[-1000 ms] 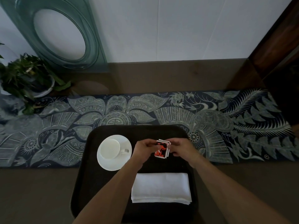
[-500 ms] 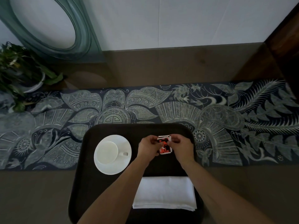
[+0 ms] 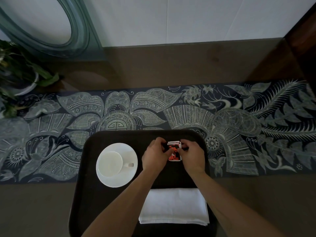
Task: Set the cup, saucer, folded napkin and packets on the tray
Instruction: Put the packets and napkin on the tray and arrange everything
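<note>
A dark tray point(image 3: 89, 185) lies in front of me on the table. On its left part a white cup point(image 3: 111, 164) stands on a white saucer point(image 3: 119, 180), handle pointing right. A folded white napkin point(image 3: 173, 206) lies on the tray's near right part. At the tray's far right, my left hand point(image 3: 155, 156) and my right hand point(image 3: 193, 155) pinch a small stack of red, black and white packets point(image 3: 174, 152) from both sides, low over the tray. Whether the packets rest on the tray I cannot tell.
A dark blue patterned runner point(image 3: 239, 127) crosses the brown table under the tray's far end. A potted green plant point(image 3: 18, 77) stands at the far left, beside a teal ring-shaped ornament point(image 3: 82, 31) against the white wall. Dark wooden furniture point(image 3: 304, 40) rises at the far right.
Both hands with the packets have shifted slightly toward the tray's far edge and closed in around the stack. My head has leaned forward, so the napkin appears lower in view.
</note>
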Demonstrator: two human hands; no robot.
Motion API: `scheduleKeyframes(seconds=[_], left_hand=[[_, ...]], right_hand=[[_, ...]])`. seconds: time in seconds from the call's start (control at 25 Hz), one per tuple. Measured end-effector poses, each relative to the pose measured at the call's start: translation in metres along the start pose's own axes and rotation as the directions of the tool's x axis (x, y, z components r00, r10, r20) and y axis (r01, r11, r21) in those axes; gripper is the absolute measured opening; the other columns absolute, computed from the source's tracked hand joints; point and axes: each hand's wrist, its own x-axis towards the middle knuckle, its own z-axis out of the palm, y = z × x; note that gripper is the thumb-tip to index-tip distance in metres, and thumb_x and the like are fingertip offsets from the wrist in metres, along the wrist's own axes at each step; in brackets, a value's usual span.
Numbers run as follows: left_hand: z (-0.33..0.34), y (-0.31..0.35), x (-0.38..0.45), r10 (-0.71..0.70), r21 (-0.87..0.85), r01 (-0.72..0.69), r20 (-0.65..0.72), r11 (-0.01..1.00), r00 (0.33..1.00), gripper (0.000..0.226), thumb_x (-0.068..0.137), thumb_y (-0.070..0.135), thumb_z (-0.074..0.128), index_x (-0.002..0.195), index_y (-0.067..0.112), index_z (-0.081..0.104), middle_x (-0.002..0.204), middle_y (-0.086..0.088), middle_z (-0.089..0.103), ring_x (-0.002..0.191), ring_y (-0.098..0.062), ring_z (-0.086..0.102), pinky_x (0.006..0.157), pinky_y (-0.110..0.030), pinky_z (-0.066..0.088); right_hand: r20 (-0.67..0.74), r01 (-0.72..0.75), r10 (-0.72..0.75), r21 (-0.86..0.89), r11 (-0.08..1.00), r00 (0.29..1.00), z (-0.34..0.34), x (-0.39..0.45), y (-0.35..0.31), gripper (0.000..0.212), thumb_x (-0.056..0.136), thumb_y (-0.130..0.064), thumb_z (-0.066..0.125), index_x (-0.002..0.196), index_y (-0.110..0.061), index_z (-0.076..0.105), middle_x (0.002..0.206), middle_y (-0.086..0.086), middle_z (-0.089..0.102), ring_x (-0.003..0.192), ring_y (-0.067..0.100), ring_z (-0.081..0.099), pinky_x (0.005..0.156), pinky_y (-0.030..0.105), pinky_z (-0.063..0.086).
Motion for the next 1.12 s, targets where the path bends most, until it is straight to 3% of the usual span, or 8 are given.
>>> scheduleKeyframes(seconds=[0.16, 0.24, 0.36, 0.48, 0.8, 0.96, 1.12], left_hand=[[-0.002, -0.007, -0.001, 0.224, 0.049, -0.222, -0.048, 0.974, 0.973, 0.065, 0.076, 0.056, 0.069, 0.13, 0.028, 0.049, 0.118, 0.006, 0.05, 0.108, -0.012, 0.047, 0.078, -0.033, 0.051], [-0.007, -0.011, 0.004, 0.363, 0.202, -0.369, 0.069, 0.907, 0.929, 0.086, 0.068, 0.06, 0.072, 0.14, 0.027, 0.04, 0.129, 0.002, 0.044, 0.117, -0.017, 0.038, 0.089, -0.036, 0.048], [-0.013, -0.011, 0.012, 0.365, 0.366, -0.442, 0.263, 0.819, 0.893, 0.1, 0.062, 0.059, 0.076, 0.145, 0.028, 0.031, 0.136, -0.001, 0.035, 0.122, -0.022, 0.032, 0.101, -0.043, 0.04], [-0.011, -0.01, 0.013, 0.382, 0.423, -0.469, 0.277, 0.775, 0.882, 0.092, 0.063, 0.053, 0.078, 0.14, 0.028, 0.036, 0.133, -0.001, 0.036, 0.12, -0.023, 0.034, 0.1, -0.044, 0.041], [-0.012, -0.009, 0.016, 0.399, 0.404, -0.467, 0.243, 0.787, 0.884, 0.075, 0.066, 0.047, 0.078, 0.131, 0.028, 0.045, 0.128, -0.001, 0.04, 0.116, -0.023, 0.038, 0.095, -0.043, 0.044], [-0.012, -0.012, 0.017, 0.407, 0.413, -0.473, 0.242, 0.778, 0.881, 0.076, 0.066, 0.05, 0.077, 0.131, 0.028, 0.045, 0.129, 0.0, 0.04, 0.117, -0.023, 0.038, 0.094, -0.043, 0.045], [-0.013, -0.011, 0.013, 0.371, 0.427, -0.451, 0.261, 0.784, 0.891, 0.093, 0.065, 0.051, 0.078, 0.143, 0.028, 0.033, 0.135, -0.001, 0.037, 0.122, -0.024, 0.036, 0.099, -0.044, 0.043]], right_hand=[[0.099, 0.128, -0.12, -0.074, 0.989, 0.988, -0.009, 0.004, 0.009, 0.057, 0.086, -0.024, 0.069, 0.139, -0.019, 0.049, 0.124, 0.002, 0.053, 0.103, 0.016, 0.059, 0.09, 0.035, 0.052], [0.28, 0.275, -0.208, -0.227, 0.934, 0.937, -0.02, 0.008, 0.014, 0.078, 0.077, -0.028, 0.075, 0.146, -0.023, 0.037, 0.132, -0.001, 0.041, 0.117, 0.018, 0.047, 0.095, 0.037, 0.049], [0.451, 0.463, -0.261, -0.426, 0.777, 0.853, -0.031, 0.012, 0.016, 0.098, 0.066, -0.035, 0.078, 0.149, -0.029, 0.027, 0.134, -0.002, 0.033, 0.117, 0.022, 0.037, 0.094, 0.039, 0.047], [0.416, 0.485, -0.293, -0.497, 0.72, 0.861, -0.03, 0.012, 0.014, 0.095, 0.065, -0.042, 0.08, 0.146, -0.029, 0.032, 0.133, -0.001, 0.037, 0.116, 0.023, 0.04, 0.091, 0.04, 0.048], [0.364, 0.463, -0.313, -0.468, 0.752, 0.877, -0.028, 0.013, 0.01, 0.071, 0.073, -0.039, 0.075, 0.136, -0.028, 0.044, 0.128, 0.0, 0.042, 0.113, 0.022, 0.042, 0.087, 0.041, 0.049], [0.368, 0.464, -0.312, -0.466, 0.753, 0.876, -0.025, 0.012, 0.011, 0.077, 0.074, -0.038, 0.075, 0.141, -0.028, 0.039, 0.131, 0.0, 0.04, 0.116, 0.022, 0.041, 0.09, 0.041, 0.048], [0.374, 0.43, -0.265, -0.48, 0.765, 0.889, -0.029, 0.006, 0.011, 0.093, 0.075, -0.038, 0.075, 0.151, -0.025, 0.023, 0.139, 0.002, 0.036, 0.122, 0.023, 0.038, 0.097, 0.042, 0.047]])
